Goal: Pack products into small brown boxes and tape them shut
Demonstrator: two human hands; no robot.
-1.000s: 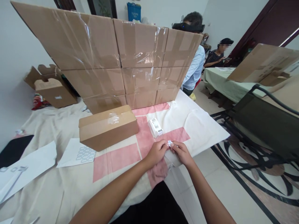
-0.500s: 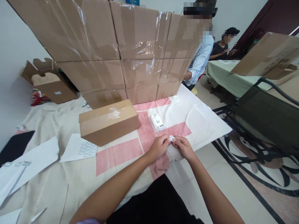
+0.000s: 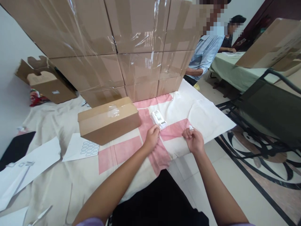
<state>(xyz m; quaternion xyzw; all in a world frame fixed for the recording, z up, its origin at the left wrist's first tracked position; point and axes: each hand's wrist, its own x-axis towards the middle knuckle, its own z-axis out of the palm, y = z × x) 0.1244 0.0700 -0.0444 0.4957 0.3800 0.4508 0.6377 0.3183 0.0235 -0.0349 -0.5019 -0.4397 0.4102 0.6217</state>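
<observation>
My left hand [image 3: 152, 137] hovers over the pink-and-white cloth [image 3: 122, 153], fingers curled in a pinch just below a small white plastic device [image 3: 158, 119] that lies on the cloth. What the left fingers hold is too small to make out. My right hand [image 3: 194, 140] is off to the right, closed, with a small white scrap [image 3: 190, 128] pinched at its fingertips. A sealed brown cardboard box [image 3: 108, 119] lies to the left of the white device.
A tall wall of taped cardboard boxes [image 3: 122, 47] stands behind the cloth. A sheet of labels [image 3: 80, 147] and white papers [image 3: 25, 163] lie at left. An open carton [image 3: 44, 83] sits far left. A person in a blue shirt [image 3: 204, 53] sits behind; a dark chair [image 3: 265, 116] at right.
My hands were together around the small white scrap; now they have parted. The right hand carried the scrap rightward, and the left moved up toward the white device. The camera tilted down.
</observation>
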